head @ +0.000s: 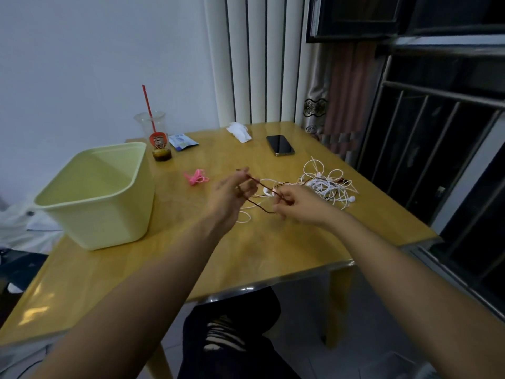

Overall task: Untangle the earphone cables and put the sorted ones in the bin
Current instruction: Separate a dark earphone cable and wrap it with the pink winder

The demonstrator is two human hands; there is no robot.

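A tangle of white earphone cables (pixel 328 184) lies on the wooden table (pixel 273 250) toward its right side. A dark red-brown cable (pixel 261 207) runs out of the tangle and stretches between both hands above the table. My left hand (pixel 232 192) pinches one stretch of this dark cable. My right hand (pixel 295 203) grips another stretch of it just right of the left hand. A pale green bin (pixel 95 214) stands at the left of the table; I see nothing inside it. A pink cable bundle (pixel 195 178) lies between the bin and the hands.
A plastic cup with a red straw (pixel 155 138) and a blue packet (pixel 181 142) stand behind the bin. A crumpled white tissue (pixel 239 131) and a black phone (pixel 280 144) lie at the back. A barred window is to the right.
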